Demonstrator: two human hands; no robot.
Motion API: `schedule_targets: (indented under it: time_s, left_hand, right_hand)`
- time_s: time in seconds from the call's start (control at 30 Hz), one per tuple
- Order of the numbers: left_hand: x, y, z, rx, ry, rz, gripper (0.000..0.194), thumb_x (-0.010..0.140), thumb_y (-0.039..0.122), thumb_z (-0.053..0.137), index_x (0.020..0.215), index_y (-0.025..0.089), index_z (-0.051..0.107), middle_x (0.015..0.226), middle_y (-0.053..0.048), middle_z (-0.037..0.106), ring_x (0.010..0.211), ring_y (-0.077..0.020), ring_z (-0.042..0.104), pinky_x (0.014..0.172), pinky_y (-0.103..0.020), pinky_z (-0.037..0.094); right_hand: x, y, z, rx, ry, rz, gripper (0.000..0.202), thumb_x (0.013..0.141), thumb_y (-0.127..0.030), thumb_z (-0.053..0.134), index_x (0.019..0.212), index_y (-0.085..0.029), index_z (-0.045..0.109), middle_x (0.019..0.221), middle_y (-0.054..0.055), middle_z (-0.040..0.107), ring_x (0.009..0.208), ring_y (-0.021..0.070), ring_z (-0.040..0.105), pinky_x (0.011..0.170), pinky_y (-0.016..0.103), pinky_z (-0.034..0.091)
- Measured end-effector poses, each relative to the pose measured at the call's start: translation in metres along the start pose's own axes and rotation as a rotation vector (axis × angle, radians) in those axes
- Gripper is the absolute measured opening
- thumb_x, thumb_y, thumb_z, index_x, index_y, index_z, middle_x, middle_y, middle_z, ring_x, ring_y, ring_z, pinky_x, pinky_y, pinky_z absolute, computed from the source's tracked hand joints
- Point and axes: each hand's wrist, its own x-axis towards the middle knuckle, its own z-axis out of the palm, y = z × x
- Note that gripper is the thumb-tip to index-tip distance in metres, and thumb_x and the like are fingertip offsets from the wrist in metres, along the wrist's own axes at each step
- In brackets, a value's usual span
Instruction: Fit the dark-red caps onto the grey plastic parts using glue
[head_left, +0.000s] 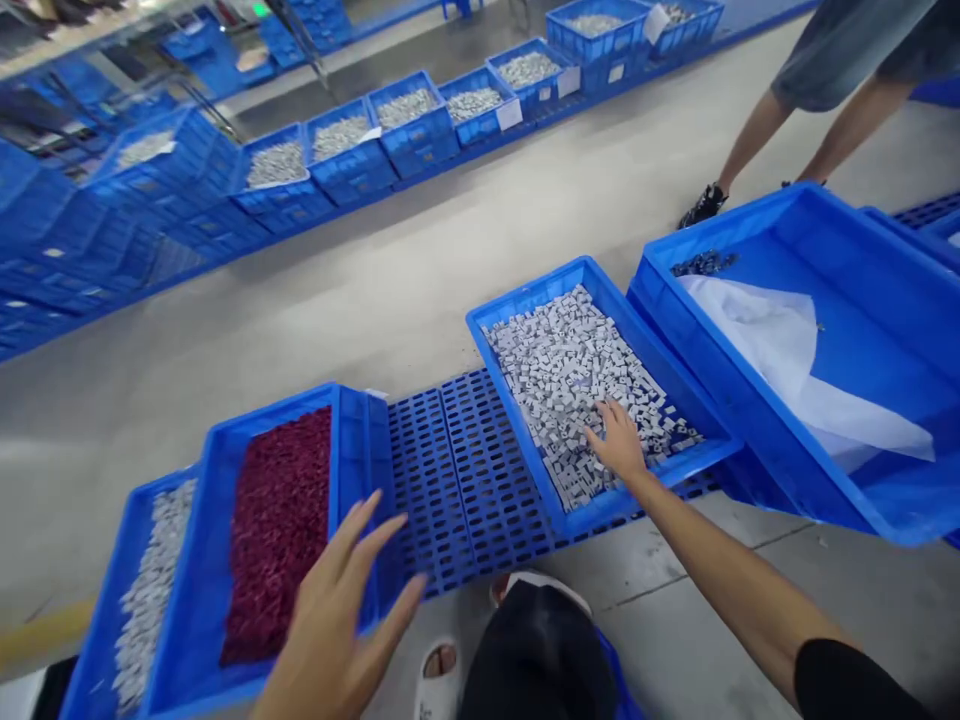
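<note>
My right hand (619, 443) reaches into a shallow blue tray (517, 290) and rests on a spread of small light-grey plastic parts (570, 370). Its thumb stands apart from the fingers, and no part shows in its grasp. Closer to the camera, my left hand (341, 610) hovers, fingers spread, in front of a blue crate (360, 440) of dark red small parts (277, 520). Nothing is in that hand. It covers part of the crate's near right side.
A slotted blue pallet (457, 470) lies between the tray and crate. Further left sits a tray of grey parts (154, 590). A large blue bin (885, 300) with white sheeting (795, 360) stands right. Filled crates (409, 110) line the far side. A person's legs (817, 130) are at upper right.
</note>
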Motion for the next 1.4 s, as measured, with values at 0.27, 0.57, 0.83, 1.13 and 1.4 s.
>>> schedule_targets:
  time_s: [0.27, 0.57, 0.83, 1.13, 1.4]
  left_hand:
    - [0.247, 0.026, 0.277, 0.034, -0.308, 0.097, 0.064, 0.096, 0.045, 0.078, 0.153, 0.017, 0.067, 0.178, -0.025, 0.045, 0.171, -0.0476, 0.031, 0.135, -0.068, 0.033]
    - [0.319, 0.053, 0.368, -0.101, -0.112, 0.045, 0.067, 0.101, 0.04, 0.064, 0.162, 0.013, 0.059, 0.186, -0.017, 0.031, 0.175, -0.0462, 0.014, 0.142, -0.069, 0.008]
    - [0.309, 0.073, 0.413, -0.223, -0.01, -0.342, 0.051, 0.111, 0.034, 0.047, 0.152, 0.011, 0.065, 0.168, -0.028, 0.051, 0.164, -0.0537, 0.03, 0.13, -0.081, 0.023]
    - [0.265, 0.074, 0.402, -0.456, 0.091, -0.39, 0.041, 0.108, 0.015, 0.044, 0.134, 0.012, 0.077, 0.145, -0.024, 0.065, 0.14, -0.0375, 0.06, 0.127, -0.051, 0.043]
    - [0.203, 0.082, 0.426, -0.664, 0.164, -0.525, 0.038, 0.109, 0.014, 0.044, 0.12, 0.015, 0.08, 0.145, -0.021, 0.065, 0.144, -0.0343, 0.059, 0.128, -0.054, 0.044]
  right_hand:
    - [0.183, 0.006, 0.037, -0.056, 0.176, 0.009, 0.067, 0.108, -0.055, 0.069, 0.165, -0.024, 0.054, 0.177, 0.017, 0.045, 0.16, 0.0426, 0.046, 0.128, 0.069, 0.04]
    - [0.293, -0.01, 0.079, -0.119, 0.223, 0.135, 0.07, 0.109, -0.064, 0.043, 0.166, -0.026, 0.053, 0.176, 0.018, 0.044, 0.156, 0.0491, 0.038, 0.126, 0.08, 0.026]
    - [0.276, -0.066, 0.106, -0.152, 0.108, -0.055, 0.055, 0.109, -0.055, 0.049, 0.158, -0.032, 0.063, 0.166, 0.012, 0.056, 0.15, 0.0478, 0.039, 0.124, 0.072, 0.028]
    - [0.179, -0.051, 0.097, -0.063, 0.061, -0.155, 0.038, 0.112, -0.04, 0.05, 0.137, -0.029, 0.076, 0.143, 0.013, 0.067, 0.131, 0.0369, 0.057, 0.113, 0.053, 0.045]
    - [0.13, -0.028, 0.112, 0.094, 0.166, -0.078, 0.03, 0.11, -0.039, 0.07, 0.133, -0.021, 0.073, 0.142, 0.011, 0.071, 0.126, 0.0294, 0.07, 0.108, 0.053, 0.059]
